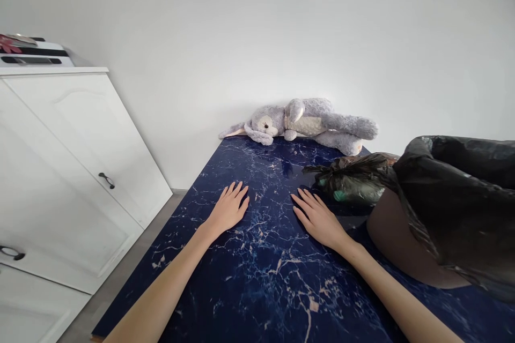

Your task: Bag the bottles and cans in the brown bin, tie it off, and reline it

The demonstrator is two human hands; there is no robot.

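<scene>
My left hand (228,208) lies flat, palm down, on the dark blue marble-patterned table (257,289), fingers stretched out and holding nothing. My right hand (317,217) rests flat the same way a little to the right, also with nothing in it. Its fingertips are close to a tied black plastic bag (352,178) lying on the table. Beside that bag stands a brown bin (402,249) lined with a black bag (462,193).
A grey plush rabbit (300,123) lies at the far end of the table against the white wall. A white cabinet (68,171) with dark handles stands to the left, with some items on top. A strip of floor (120,273) shows between cabinet and table.
</scene>
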